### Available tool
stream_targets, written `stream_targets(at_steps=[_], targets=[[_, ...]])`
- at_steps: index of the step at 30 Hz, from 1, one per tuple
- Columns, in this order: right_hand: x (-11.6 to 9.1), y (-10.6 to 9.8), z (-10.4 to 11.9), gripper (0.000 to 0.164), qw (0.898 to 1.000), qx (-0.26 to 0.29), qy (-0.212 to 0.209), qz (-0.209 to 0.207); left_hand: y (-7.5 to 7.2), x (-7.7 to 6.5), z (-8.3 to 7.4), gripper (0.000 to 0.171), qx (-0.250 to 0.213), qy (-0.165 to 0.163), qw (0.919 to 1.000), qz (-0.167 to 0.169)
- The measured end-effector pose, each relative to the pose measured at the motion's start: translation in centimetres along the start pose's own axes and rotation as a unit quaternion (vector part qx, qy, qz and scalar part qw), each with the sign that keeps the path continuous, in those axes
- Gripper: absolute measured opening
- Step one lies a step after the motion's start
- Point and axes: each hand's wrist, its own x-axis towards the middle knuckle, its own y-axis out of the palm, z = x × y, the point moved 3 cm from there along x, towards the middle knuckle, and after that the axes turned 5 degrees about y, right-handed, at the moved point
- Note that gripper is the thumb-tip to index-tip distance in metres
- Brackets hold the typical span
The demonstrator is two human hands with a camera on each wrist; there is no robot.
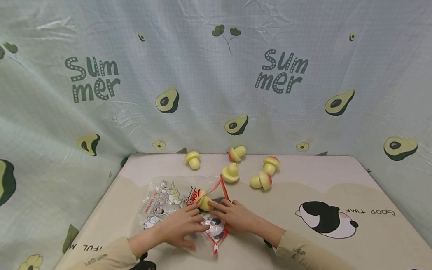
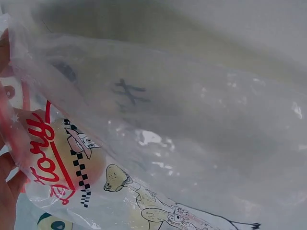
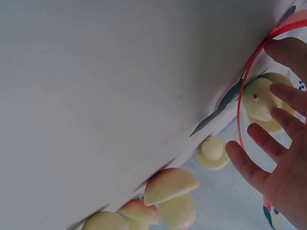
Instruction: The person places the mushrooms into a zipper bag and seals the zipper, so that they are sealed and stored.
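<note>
Head view showed the left hand (image 1: 177, 228) over the bag (image 1: 173, 193); whether it gripped could not be told. The right hand (image 1: 239, 216), its fingers spread apart, was at a mushroom (image 1: 205, 202) just inside the bag's mouth. Five more mushrooms (image 1: 231, 173) lay far on the surface (image 1: 280, 207). The step seemed to be passing one through the mouth; next probably called for keeping it wide.

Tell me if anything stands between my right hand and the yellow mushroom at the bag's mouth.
Nothing visible does: the fingertips of the right hand are right at the yellow mushroom, by the red-edged mouth of the clear bag.
</note>
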Motion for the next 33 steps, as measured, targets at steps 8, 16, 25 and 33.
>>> stream_targets(at_steps=[8,16,25,33], targets=[[0.2,-0.2,-0.2,0.062,1.000,-0.002,-0.007,0.014,-0.1,-0.6,0.6,0.068,-0.018,0.009,0.9998,-0.007],[0.4,-0.3,-0.1,0.063,1.000,0.010,-0.017,0.018,-0.7,-1.0,1.0,0.077,-0.026,0.013,0.9996,0.005],[1.0,-0.3,-0.2,0.076,0.999,0.013,-0.020,0.044,-1.2,-1.2,1.0,0.072,-0.017,0.007,0.9998,0.005],[1.5,-0.9,0.1,0.078,0.996,0.060,-0.001,0.072,-1.1,-1.2,1.0,0.072,-0.005,0.008,1.0000,-0.004]])
